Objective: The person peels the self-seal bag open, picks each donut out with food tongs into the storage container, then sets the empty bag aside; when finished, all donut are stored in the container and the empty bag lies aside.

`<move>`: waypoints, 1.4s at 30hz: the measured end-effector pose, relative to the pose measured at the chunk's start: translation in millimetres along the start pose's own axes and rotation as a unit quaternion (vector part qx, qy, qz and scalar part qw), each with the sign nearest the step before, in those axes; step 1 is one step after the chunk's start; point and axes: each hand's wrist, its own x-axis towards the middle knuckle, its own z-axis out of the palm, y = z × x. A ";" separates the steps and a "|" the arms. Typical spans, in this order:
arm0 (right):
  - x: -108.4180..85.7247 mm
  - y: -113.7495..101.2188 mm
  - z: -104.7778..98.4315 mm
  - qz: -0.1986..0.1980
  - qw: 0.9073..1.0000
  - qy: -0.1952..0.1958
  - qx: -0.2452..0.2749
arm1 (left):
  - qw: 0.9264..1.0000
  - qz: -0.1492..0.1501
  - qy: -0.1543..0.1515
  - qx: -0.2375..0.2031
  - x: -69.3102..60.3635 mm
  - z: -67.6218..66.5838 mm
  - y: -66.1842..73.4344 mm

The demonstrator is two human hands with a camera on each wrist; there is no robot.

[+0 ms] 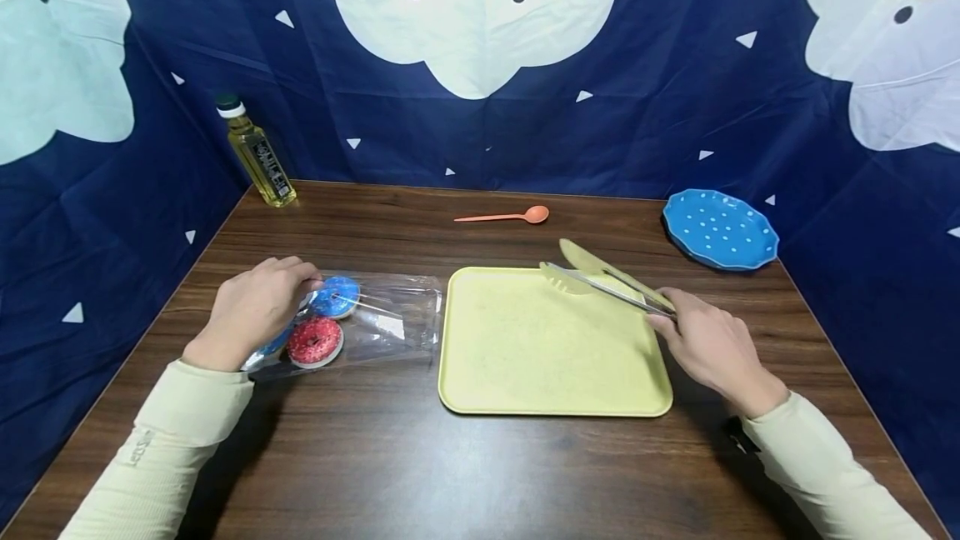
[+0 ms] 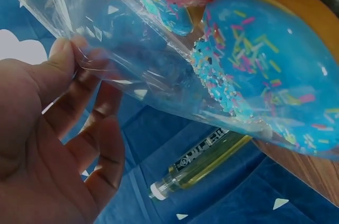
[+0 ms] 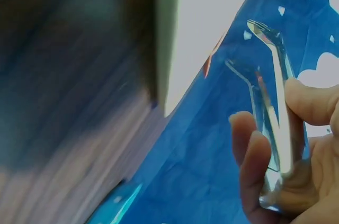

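Note:
My left hand (image 1: 258, 307) pinches one end of a clear plastic bag (image 1: 401, 315) between thumb and fingertips. Inside the bag are a red-iced donut (image 1: 302, 343) and blue-iced donuts (image 2: 275, 65) with colored sprinkles. The bag's far end lies just left of a pale yellow tray (image 1: 525, 357). My right hand (image 1: 712, 348) holds a pair of tongs (image 1: 579, 255) with metal arms and yellowish tips. In the head view the tongs' parted tips appear over the tray's back right part; the right wrist view shows thumb and fingers on both arms.
An oil bottle (image 1: 261, 161) stands at the table's back left corner. An orange spoon (image 1: 536, 214) lies near the back edge. At the back right is a blue plate with white dots (image 1: 722, 228). Dark blue patterned cloth (image 1: 480, 140) rises behind the table and along its sides.

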 end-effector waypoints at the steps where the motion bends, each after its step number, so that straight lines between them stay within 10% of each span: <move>1: 3.1 -3.5 1.2 -0.015 1.000 0.008 -0.006 | 1.000 -0.001 -0.001 -0.001 -0.2 -0.2 0.0; 20: 56.3 -75.1 29.4 -0.191 0.980 0.054 -0.007 | 1.000 -0.009 -0.006 -0.006 -1.0 0.5 -0.5; 42: 96.0 -143.1 63.9 -0.247 0.969 0.008 -0.007 | 1.000 -0.003 0.005 -0.015 -0.9 -1.3 0.4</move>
